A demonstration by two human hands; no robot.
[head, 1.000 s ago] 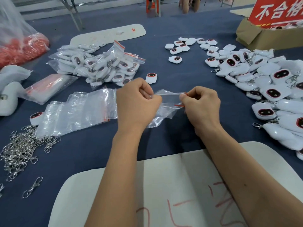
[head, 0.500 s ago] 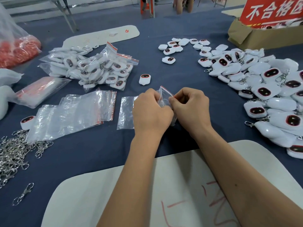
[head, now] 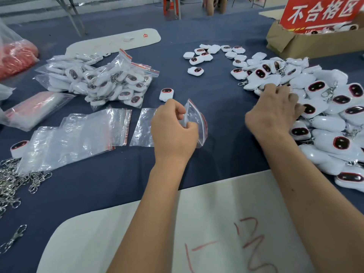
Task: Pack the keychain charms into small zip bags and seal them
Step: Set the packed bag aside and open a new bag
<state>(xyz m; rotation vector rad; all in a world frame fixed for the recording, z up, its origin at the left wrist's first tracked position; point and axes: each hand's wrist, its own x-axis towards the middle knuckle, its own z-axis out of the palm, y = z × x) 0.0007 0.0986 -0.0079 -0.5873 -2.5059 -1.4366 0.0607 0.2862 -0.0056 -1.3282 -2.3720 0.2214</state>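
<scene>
Two bare hands are seen over a dark blue table [head: 206,91]. A single small zip bag [head: 194,120] is pinched by the left hand [head: 174,131] between thumb and curled fingers, its red-striped mouth held up and tilted to the right, just above the cloth. The bag is clear, crinkled and flat, and nothing is seen inside it. The right hand [head: 275,113] is laid on the near-left edge of the big pile of charms [head: 325,119], its fingers spread apart and reaching in among them; whether a charm is gripped cannot be told.

The loose charms in that pile are too many to be counted, and about a dozen more are scattered in a smaller group [head: 214,56] behind it. Each charm is white and rounded, with a dark oval ringed in red; metal clasps are seen on several. One lone charm [head: 166,94] lies just beyond the left hand. One flat empty bag [head: 142,127] lies beside that hand, partly hidden by it, and a stack of empty bags [head: 78,136] lies further left. A heap of filled bags [head: 102,79] is set behind the stack, and a tangle of metal clasps [head: 11,180] lies at the left edge.

Bare cloth is left between the two hands and ahead of them. A white board [head: 197,233] is crossed by both forearms at the near edge.
</scene>
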